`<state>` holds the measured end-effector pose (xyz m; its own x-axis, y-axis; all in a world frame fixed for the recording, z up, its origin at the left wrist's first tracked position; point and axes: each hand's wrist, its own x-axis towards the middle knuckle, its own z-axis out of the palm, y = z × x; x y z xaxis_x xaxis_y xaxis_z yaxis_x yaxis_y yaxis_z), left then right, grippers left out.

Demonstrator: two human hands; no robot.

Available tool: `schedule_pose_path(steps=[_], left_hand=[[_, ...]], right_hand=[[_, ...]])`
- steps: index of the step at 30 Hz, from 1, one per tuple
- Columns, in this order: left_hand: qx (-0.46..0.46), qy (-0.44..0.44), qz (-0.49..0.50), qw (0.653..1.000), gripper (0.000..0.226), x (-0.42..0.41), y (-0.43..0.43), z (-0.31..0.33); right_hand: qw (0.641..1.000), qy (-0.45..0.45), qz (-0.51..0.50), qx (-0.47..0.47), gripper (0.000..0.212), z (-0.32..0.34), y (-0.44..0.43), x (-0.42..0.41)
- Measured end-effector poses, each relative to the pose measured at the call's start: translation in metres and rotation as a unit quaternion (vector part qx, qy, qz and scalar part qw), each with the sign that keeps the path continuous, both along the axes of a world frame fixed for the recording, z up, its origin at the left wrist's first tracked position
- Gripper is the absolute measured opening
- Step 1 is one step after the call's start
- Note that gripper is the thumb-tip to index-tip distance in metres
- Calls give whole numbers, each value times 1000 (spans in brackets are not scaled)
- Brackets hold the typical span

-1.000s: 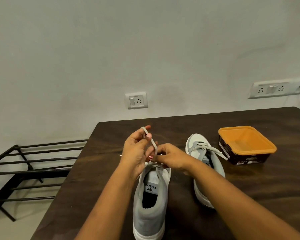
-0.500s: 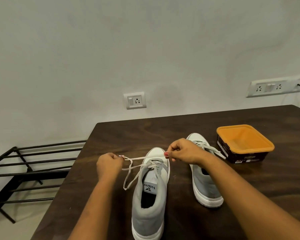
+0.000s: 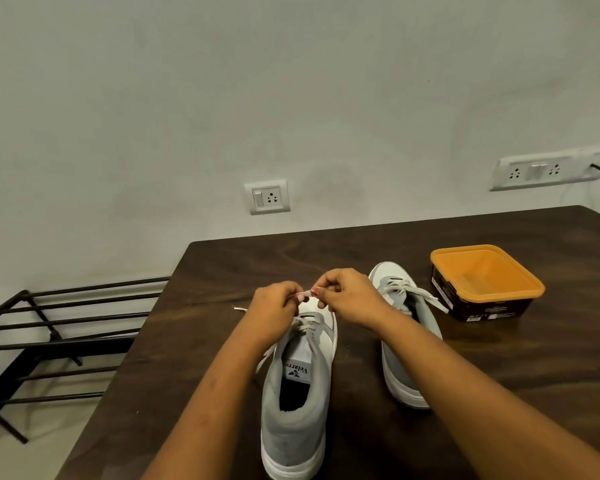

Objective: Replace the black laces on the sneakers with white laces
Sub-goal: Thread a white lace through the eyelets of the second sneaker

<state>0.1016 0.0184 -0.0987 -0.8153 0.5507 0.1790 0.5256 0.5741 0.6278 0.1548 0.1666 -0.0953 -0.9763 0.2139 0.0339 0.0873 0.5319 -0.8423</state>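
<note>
both hands are up over the toe of the near sneaker [image 3: 297, 403], which stands on the dark table [image 3: 222, 271] with its heel toward the camera. the left hand [image 3: 274, 308] is curled tight, thumb and fingertips pinching the white lace [image 3: 301, 293]. the right hand [image 3: 347, 299] is curled too, pinching the same short stretch of lace from the other side. the two hands sit knuckle to knuckle, almost touching, with just a sliver of lace showing between them. below them the lace crosses the upper eyelets of the near sneaker, a loose strand hangs down its left side, and one lace tip lies on the table just left of the left hand. the right forearm passes across the second sneaker [image 3: 406, 344], which stands just to the right, toe away from the camera, with a white lace of its own knotted across the front. farther right, well apart from the hands, an orange tub [image 3: 482, 249] sits open on the table. a wall socket [image 3: 267, 197] shows behind, and a black metal rack [image 3: 66, 320] stands off the left edge.
</note>
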Motion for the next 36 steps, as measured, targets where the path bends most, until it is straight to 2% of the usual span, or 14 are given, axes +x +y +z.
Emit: schedule_pose_path(steps=[2,7,10,12,14,17,20,25,29,34,36], left_hand=[[-8,6,25,1000,18,-2,-5,0],[-24,-20,45,999,15,-4,-12,-2],[-41,-34,34,998,14,-1,-9,-3],[-66,-48,18,996,15,1,-7,-5],[-80,-61,17,995,16,1,-7,-7],[-103,-76,12,992,16,1,-11,-9],[-119,-79,24,989,17,6,-11,-15],[-67,0,90,994,11,18,-6,-29],[-45,20,87,995,15,23,2,-35],[-110,71,74,989,24,22,9,-37],[-107,76,66,989,23,20,9,-38]], right_hand=[[998,-32,-15,45,16,0,1,2],[964,-233,58,112,40,2,-19,16],[954,-218,21,207,34,-6,-37,22],[958,-190,-19,215,20,-12,-44,24],[966,-181,-55,178,21,-17,-42,25],[981,-169,-77,61,18,-24,-31,26],[981,-160,-107,-33,9,-30,-29,30],[976,-141,-125,-107,12,-43,-28,35],[964,-145,-130,-181,19,-47,-27,34],[959,-152,-119,-209,19,-48,-23,31],[955,-153,-120,-222,18,-48,-23,31]])
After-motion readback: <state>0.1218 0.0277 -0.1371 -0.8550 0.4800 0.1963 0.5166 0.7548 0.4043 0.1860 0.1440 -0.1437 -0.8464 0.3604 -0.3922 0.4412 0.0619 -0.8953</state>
